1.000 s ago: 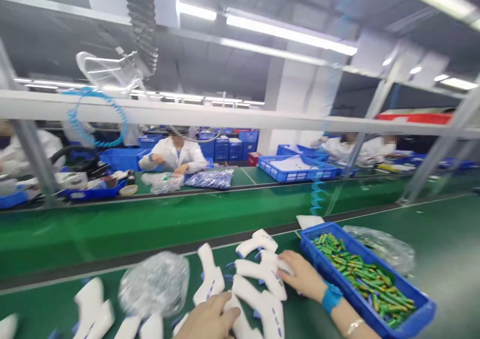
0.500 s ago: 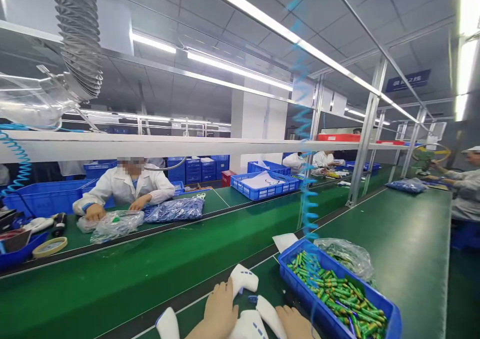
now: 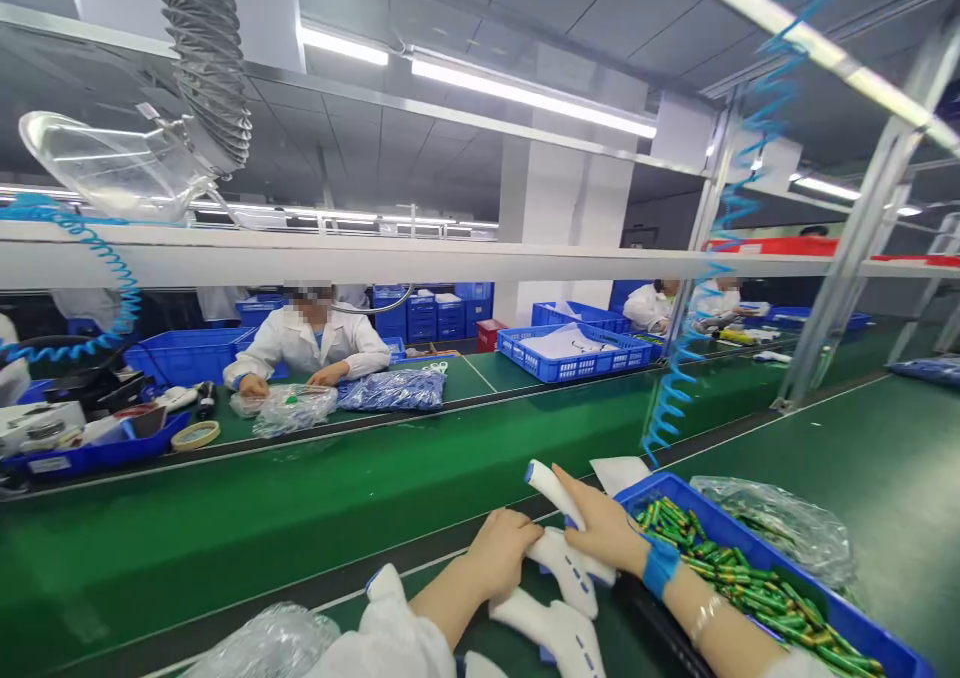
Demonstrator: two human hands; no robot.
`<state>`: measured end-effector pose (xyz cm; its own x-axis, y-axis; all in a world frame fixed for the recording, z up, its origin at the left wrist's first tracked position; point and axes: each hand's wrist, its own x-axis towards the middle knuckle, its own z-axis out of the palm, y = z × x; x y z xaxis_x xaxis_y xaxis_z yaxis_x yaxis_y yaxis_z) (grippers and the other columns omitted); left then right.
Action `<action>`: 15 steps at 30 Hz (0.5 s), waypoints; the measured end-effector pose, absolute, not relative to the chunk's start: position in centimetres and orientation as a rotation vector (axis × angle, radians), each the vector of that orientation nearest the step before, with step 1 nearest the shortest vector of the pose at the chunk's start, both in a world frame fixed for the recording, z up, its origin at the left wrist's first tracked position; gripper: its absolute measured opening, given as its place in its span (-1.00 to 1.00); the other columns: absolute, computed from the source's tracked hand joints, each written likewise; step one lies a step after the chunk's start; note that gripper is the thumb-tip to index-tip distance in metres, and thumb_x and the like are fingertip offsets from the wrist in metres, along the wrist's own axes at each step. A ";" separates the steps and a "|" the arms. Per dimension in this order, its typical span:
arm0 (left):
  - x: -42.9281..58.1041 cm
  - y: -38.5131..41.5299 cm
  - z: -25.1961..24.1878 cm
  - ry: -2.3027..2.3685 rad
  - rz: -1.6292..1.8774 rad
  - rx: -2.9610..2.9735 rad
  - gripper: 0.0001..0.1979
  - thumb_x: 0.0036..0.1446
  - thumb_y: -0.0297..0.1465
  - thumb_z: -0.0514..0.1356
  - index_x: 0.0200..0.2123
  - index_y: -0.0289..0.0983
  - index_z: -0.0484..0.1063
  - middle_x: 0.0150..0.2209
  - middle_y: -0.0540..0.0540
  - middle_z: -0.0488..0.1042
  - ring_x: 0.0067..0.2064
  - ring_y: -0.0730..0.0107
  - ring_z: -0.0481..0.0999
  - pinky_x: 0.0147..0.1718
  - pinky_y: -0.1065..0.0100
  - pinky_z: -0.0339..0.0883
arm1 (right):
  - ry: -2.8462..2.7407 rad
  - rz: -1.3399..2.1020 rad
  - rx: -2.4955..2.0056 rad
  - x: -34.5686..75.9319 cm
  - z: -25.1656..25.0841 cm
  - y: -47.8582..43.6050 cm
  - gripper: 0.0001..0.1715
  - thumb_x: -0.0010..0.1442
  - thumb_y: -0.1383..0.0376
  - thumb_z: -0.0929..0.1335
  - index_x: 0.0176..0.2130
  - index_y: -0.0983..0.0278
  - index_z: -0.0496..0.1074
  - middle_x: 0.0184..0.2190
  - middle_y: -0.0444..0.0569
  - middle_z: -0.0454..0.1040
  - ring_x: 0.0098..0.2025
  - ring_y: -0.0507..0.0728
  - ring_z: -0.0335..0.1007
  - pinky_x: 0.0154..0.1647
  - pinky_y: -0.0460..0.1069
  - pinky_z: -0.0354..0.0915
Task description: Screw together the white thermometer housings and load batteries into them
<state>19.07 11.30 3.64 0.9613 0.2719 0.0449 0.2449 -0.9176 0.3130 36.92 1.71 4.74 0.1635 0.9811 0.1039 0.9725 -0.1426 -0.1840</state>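
My right hand grips a white thermometer-gun housing with a blue tip, raised at a slant beside the battery bin. Wrapped around that wrist is a blue band. My left hand has its fingers curled over the end of a second white housing with dark blue slots, lying on the green bench. Below it, a third white housing rests close to my left forearm. Another white piece with a blue end shows left of that arm. My left fingertips are partly hidden.
A blue bin of green batteries stands at right, with a clear plastic bag behind. Another clear bag lies front left. A blue coiled hose hangs ahead. Across the belt, a person in white handles plastic bags.
The view has turned left. Both hands have moved up and forward. My right hand has lifted a housing to a slant, and my left hand has shifted onto another housing.
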 end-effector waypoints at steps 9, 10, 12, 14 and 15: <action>14.2 9.2 5.0 0.393 0.084 2.785 -0.69 0.13 -0.37 0.05 -0.06 -0.25 0.39 0.03 -0.17 0.34 0.06 0.13 0.29 0.04 0.13 0.15 | -2.318 0.186 -2.119 36.8 5.2 6.4 -0.69 0.24 0.46 0.36 -0.01 0.38 0.29 -0.12 0.02 0.20 -0.02 0.21 0.10 0.05 0.15 0.12; 12.6 8.7 5.5 0.381 0.064 2.781 -0.69 0.12 -0.35 0.06 -0.06 -0.23 0.39 0.03 -0.15 0.34 0.05 0.14 0.31 0.03 0.14 0.16 | -2.347 0.185 -2.139 36.5 5.4 6.5 -0.78 0.24 0.46 0.36 -0.09 0.39 0.33 -0.13 0.01 0.21 0.00 0.21 0.08 0.08 0.18 0.07; 8.8 7.5 6.1 0.377 0.000 2.748 -0.69 0.13 -0.33 0.08 -0.04 -0.15 0.38 0.05 -0.11 0.34 0.05 0.16 0.32 0.04 0.17 0.17 | -2.405 0.202 -2.188 35.8 5.9 6.6 -0.90 0.23 0.43 0.38 -0.21 0.40 0.38 -0.17 0.00 0.23 0.01 0.23 0.06 0.12 0.24 -0.04; 4.2 5.9 6.0 0.453 -0.068 2.651 -0.68 0.18 -0.28 0.05 0.01 -0.06 0.35 0.06 -0.05 0.35 0.07 0.21 0.32 0.05 0.22 0.18 | -2.458 0.217 -2.231 34.9 6.2 6.5 -0.83 0.21 0.32 0.42 -0.25 0.39 0.40 -0.19 0.00 0.25 0.02 0.25 0.04 0.13 0.28 -0.12; 1.7 4.8 5.6 0.552 -0.066 2.588 -0.68 0.20 -0.26 0.02 0.02 -0.02 0.33 0.05 -0.02 0.37 0.07 0.23 0.33 0.06 0.25 0.19 | -2.476 0.208 -2.254 34.4 6.2 6.4 -0.74 0.18 0.23 0.45 -0.25 0.38 0.41 -0.19 0.01 0.25 0.04 0.27 0.02 0.14 0.30 -0.16</action>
